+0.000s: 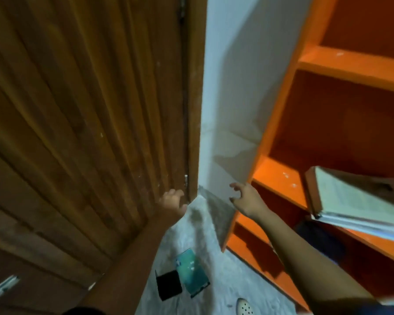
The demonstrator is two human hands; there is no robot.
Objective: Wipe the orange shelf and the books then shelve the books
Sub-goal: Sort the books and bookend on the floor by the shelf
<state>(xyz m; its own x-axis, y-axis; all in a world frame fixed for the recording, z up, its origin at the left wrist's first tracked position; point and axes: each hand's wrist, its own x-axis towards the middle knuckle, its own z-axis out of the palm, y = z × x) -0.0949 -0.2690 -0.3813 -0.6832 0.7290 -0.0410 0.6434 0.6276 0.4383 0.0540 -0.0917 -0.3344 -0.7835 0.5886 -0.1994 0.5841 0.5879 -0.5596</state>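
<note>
A fat book (359, 201) lies flat (long side across) on the orange shelf (280, 176); left hand (172, 204) and right hand (246, 200) are open, holding nothing.

- A brown wooden door (82, 133) with vertical planks fills the left side.
- A pale white wall (241, 76) meets it at the corner.
- The floor (214, 276) is mottled grey-white, dimly lit.

Place: home room | Shown by: wooden door (84, 133) left, white wall (232, 87), orange shelf (280, 178) right, marbled floor (214, 280) near
</note>
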